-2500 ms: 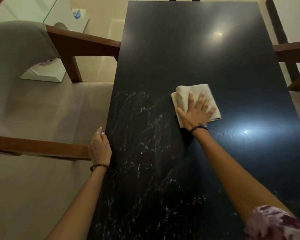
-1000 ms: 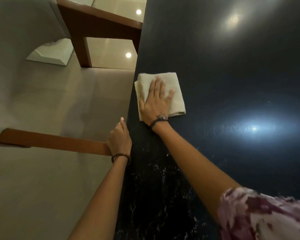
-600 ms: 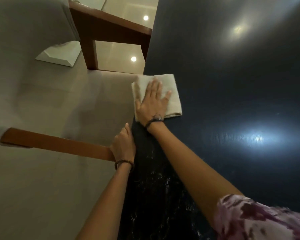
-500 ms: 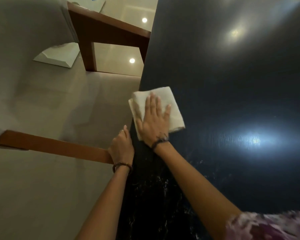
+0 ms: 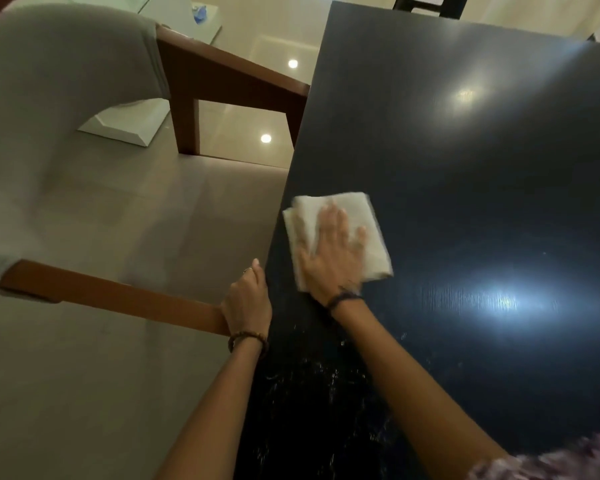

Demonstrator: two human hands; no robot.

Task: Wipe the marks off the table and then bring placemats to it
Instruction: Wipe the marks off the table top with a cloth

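A long dark glossy counter fills the right side, over a pale polished floor mirroring two ceiling lights. One grey chair with wooden arms stands against the counter's left edge. White marks scatter over the near end. One folded white cloth lies by the left edge, the right hand pressing flat on it, fingers straight. The left hand rests curled at the counter's edge beside the chair arm; its grasp cannot be told.
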